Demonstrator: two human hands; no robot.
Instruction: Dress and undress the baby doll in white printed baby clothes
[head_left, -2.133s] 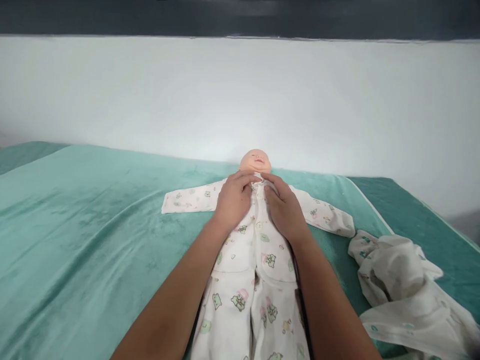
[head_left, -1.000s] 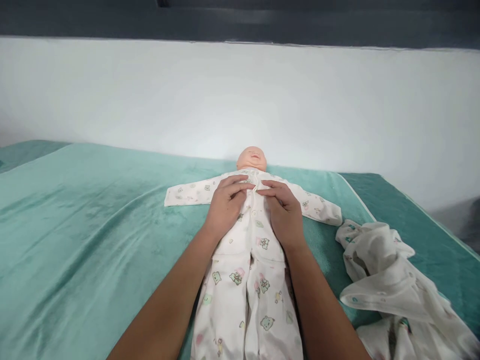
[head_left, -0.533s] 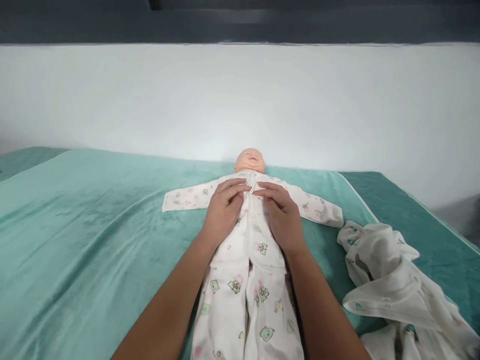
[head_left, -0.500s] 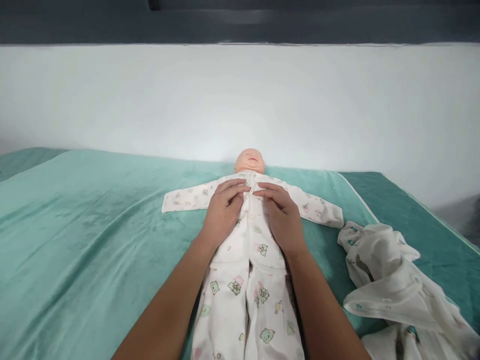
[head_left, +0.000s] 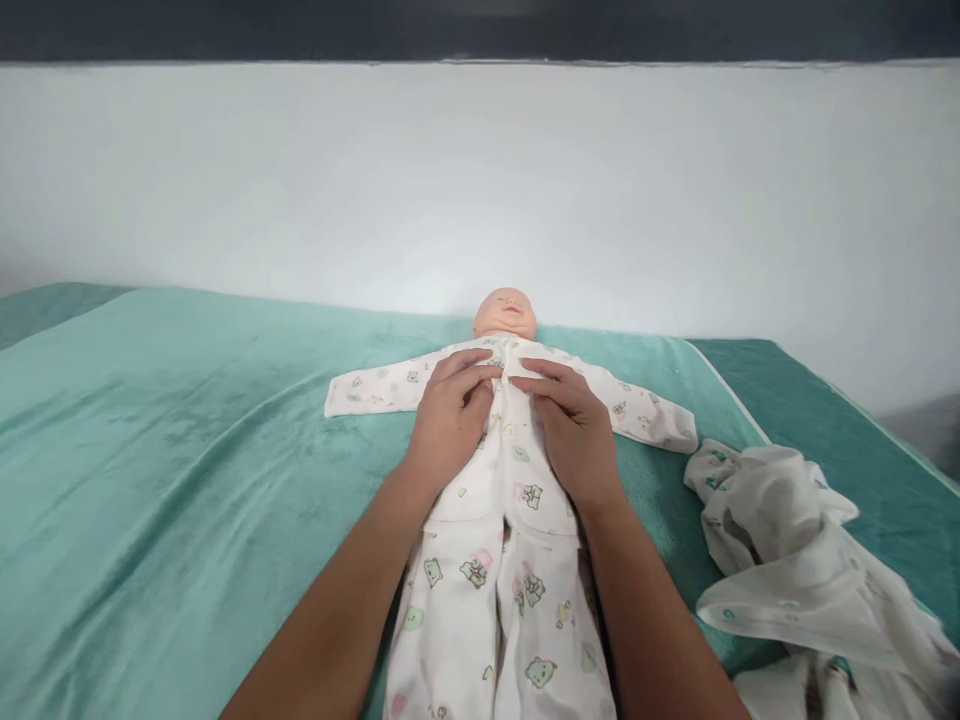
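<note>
A baby doll (head_left: 505, 312) lies on its back, dressed in a white baby shirt (head_left: 517, 490) and matching trousers (head_left: 480, 620) printed with small bears. Its sleeves stretch out to both sides. My left hand (head_left: 454, 410) rests on the left of the chest, fingers extended to the edge of the front opening. Opposite it, my right hand (head_left: 574, 420) lies on the right of the chest with its fingers stretched and spread. A narrow gap separates the fingertips along the opening. One button (head_left: 510, 431) shows below them. My palms and part of the thumbs are hidden.
A crumpled white printed baby garment (head_left: 795, 560) lies at the right, close to the doll's sleeve end. Beneath everything spreads a green plush blanket (head_left: 210, 440) with some folds. A white wall (head_left: 480, 180) rises behind the doll's head.
My fingertips have drawn slightly apart at the front opening, the right ones lifting away from the spot where both hands met. The view has tilted down a little.
</note>
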